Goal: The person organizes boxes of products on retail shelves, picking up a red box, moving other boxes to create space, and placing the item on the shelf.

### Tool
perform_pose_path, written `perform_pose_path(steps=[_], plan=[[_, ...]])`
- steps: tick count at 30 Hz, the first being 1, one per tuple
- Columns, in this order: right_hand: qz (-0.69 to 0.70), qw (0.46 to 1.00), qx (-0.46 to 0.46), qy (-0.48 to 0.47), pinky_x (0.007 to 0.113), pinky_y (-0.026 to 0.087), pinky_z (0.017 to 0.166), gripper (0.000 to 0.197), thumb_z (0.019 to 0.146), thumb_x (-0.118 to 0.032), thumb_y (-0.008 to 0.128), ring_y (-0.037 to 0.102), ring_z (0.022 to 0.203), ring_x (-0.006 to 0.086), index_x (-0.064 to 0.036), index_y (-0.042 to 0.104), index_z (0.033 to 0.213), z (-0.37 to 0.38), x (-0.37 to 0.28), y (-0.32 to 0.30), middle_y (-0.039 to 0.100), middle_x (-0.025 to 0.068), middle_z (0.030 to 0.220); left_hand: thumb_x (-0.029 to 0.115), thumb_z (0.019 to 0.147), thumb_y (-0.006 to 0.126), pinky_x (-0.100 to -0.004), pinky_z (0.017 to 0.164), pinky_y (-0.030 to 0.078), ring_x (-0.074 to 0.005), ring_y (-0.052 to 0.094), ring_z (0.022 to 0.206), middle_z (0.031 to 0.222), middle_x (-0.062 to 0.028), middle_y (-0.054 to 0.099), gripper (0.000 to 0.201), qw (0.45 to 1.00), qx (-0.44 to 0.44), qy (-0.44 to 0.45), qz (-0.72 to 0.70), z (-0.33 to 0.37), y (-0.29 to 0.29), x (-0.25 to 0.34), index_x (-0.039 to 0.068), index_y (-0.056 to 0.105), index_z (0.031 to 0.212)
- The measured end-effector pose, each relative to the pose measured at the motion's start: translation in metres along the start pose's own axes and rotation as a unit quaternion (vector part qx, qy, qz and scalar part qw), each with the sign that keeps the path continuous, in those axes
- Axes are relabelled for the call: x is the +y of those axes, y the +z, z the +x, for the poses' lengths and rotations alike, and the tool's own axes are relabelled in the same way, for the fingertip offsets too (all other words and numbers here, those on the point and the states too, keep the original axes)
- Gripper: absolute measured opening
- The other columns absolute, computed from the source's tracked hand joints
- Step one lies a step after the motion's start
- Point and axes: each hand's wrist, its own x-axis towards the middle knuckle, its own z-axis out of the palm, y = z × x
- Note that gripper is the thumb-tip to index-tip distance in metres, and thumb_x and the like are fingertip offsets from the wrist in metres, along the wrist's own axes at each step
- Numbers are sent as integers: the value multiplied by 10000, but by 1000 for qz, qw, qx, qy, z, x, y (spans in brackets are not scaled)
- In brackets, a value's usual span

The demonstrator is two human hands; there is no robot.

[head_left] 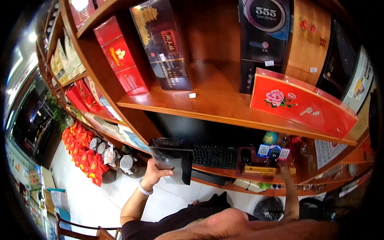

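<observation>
Packet [182, 160], flat, glossy and black with a greyish panel, is found at 7 o'clock, in the left hand [158, 175]. We note the left grip clamped on its lower left part, thumb across the near face and fingers hidden behind; we judge that this hold keeps the face exposed and the packet upright. We cannot confirm whether it touches the brown wooden table [220, 172].

At 4 o'clock we record the right hand [285, 171], blurred, by the right end of a long gold-yellow box [260, 170]. Whether that grip is apart or closed on the box, we cannot tell.

A black keyboard [214, 157] lies at 5 o'clock, with a black mouse [247, 156] on its right, an arrangement we consider suited to typing. A blue-and-white code stand [274, 152] faces outward behind the gold-yellow box, presumably for scanning.

On the shelf above, at 3 o'clock, a long red peony-printed box [296, 106] stands on its edge before a tall dark-blue carton [262, 52] and a tall orange carton [308, 44], probably to display its broad face.
</observation>
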Motion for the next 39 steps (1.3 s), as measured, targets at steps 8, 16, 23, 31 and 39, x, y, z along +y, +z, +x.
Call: perform_pose_path(steps=[8, 16, 23, 31, 39], plan=[[-74, 994, 77, 33, 504, 287, 979, 598, 674, -280, 653, 428, 1146, 326, -100, 479, 1217, -18, -30, 6, 512, 134, 1195, -33, 608, 730, -220, 592, 474, -121, 596, 625, 687, -61, 642, 140, 996, 43, -54, -57, 11, -26, -6, -35, 617, 691], [127, 985, 114, -34, 411, 442, 834, 506, 693, -216, 719, 536, 977, 333, -17, 549, 1126, -14, -138, -49, 576, 178, 1071, -57, 610, 703, -231, 595, 446, -110, 558, 628, 748, -39, 618, 228, 985, 68, -28, -158, 10, -47, -13, -18, 591, 805], [175, 797, 305, -490, 324, 466, 542, 195, 694, -46, 705, 592, 645, 250, -11, 627, 870, -33, -392, -285, 623, 114, 768, 103, 668, 682, -215, 535, 385, -106, 498, 587, 680, 3, 534, 188, 972, -6, 52, -228, 45, -70, -9, 6, 567, 781], [11, 881, 216, -420, 417, 484, 723, 177, 786, -119, 607, 584, 856, 333, -1, 619, 917, 69, -474, -346, 593, 146, 913, 252, 769, 703, -266, 784, 451, -131, 566, 868, 969, -44, 615, 413, 957, -30, 102, -269, 57, -74, 27, -29, 574, 1042], [-80, 900, 129, -407, 436, 483, 756, 154, 775, -80, 563, 584, 860, 380, 35, 630, 852, 110, -487, -325, 597, 221, 900, 178, 780, 669, -261, 803, 448, -125, 570, 862, 968, -55, 617, 368, 977, -58, 97, -181, 52, -89, 74, -40, 556, 1054]])
